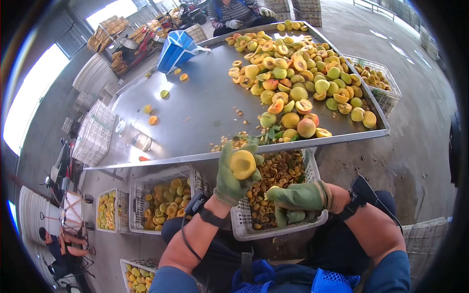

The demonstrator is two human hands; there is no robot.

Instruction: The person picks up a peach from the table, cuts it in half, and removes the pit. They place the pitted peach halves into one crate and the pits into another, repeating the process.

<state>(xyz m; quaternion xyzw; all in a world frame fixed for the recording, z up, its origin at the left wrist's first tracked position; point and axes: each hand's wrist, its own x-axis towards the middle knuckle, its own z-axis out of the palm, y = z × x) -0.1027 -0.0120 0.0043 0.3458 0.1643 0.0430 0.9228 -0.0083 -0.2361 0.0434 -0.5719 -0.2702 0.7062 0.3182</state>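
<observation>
My left hand (229, 178), in a green glove, is closed around a yellow peach half (243, 164) at the table's near edge. The cut side, with a smooth round hollow, faces up toward me. Lower and to the right, my right hand (299, 199), also gloved, has its fingers curled in. A small pale yellow bit shows at its thumb tip; what it holds, if anything, I cannot make out. Beneath both hands stands a white plastic crate (238, 222) of brown pits and scraps.
A metal table (195, 107) bears a heap of whole and halved peaches (298, 73) and a blue container (177, 51). Crates of peach halves stand left, including one crate (139, 195) near my knee. Another person (234, 14) sits across the table; a second person (66, 246) is far left.
</observation>
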